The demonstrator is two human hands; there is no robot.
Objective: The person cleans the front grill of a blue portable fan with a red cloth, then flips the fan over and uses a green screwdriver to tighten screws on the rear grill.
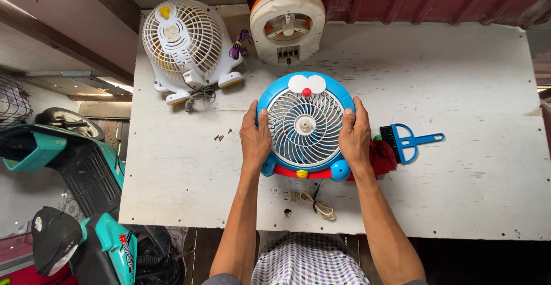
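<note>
A small blue cartoon-cat fan (305,125) with a white grille lies on its back on the white table (459,176). My left hand (255,136) grips its left rim. My right hand (354,133) grips its right rim. The fan's red base and blue feet point toward me. Its coiled cord (319,205) lies on the table just in front of it.
A white fan (186,47) with a purple-tied cord lies at the back left, an orange-and-white fan (287,24) behind. A blue brush (408,141) and a red cloth (381,157) lie right of my hand. Small screws (220,137) sit to the left. A teal scooter (86,205) stands beside the table.
</note>
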